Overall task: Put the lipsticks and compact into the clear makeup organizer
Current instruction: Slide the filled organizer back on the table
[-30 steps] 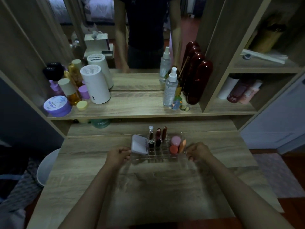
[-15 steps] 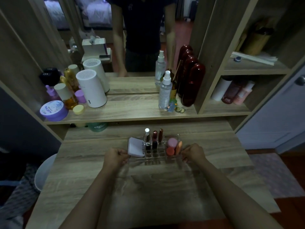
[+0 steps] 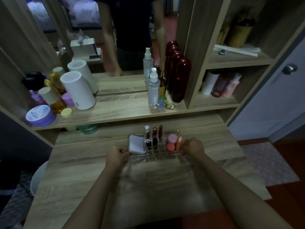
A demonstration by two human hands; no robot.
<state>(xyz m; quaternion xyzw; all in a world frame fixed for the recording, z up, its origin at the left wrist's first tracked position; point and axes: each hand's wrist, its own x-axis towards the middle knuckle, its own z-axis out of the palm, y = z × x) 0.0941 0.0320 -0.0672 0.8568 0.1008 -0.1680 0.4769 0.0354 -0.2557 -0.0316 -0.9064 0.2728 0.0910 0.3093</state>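
The clear makeup organizer [image 3: 156, 154] sits on the wooden dressing table. Several lipsticks [image 3: 154, 135] stand upright in its middle slots. A white square compact [image 3: 137, 144] leans in its left compartment. Pink and orange round sponges [image 3: 171, 142] fill the right compartment. My left hand [image 3: 117, 154] grips the organizer's left end with curled fingers. My right hand [image 3: 194, 147] grips its right end the same way.
A raised shelf [image 3: 125, 113] behind the organizer carries a white cylinder [image 3: 77, 93], a spray bottle [image 3: 153, 87], dark red bottles [image 3: 180, 80], jars and a purple tub [image 3: 40, 115]. A mirror stands behind. A white bin [image 3: 37, 177] sits left of the table.
Both hands keep hold of the organizer's ends; it appears slightly farther from me, toward the shelf. The camera has tilted a little.
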